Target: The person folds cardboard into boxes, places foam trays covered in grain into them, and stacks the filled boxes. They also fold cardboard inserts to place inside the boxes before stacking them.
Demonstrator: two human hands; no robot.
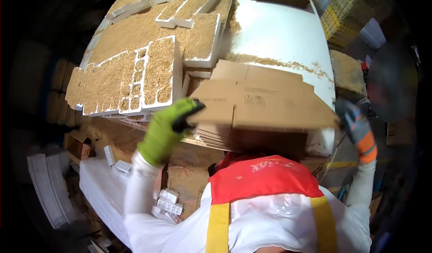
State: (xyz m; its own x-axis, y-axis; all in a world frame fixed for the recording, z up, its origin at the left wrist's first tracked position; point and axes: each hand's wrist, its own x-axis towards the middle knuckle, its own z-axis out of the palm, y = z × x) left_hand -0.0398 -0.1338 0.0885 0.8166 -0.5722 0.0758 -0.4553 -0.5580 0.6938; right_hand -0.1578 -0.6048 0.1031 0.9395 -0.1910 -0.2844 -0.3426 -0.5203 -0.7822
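We've left hand (167, 128) and right hand (357, 129) curled round opposite ends of the cardboard (274, 111); even tension limits sagging.

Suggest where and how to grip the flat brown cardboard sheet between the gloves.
Likely best: pinch the flat brown cardboard sheet at both ends, from left and right. It's wide and thin, so opposite ends should give a balanced hold. The green-gloved left hand is at one end, the grey-and-orange gloved right hand at the other; blur hides the latter's exact contact.
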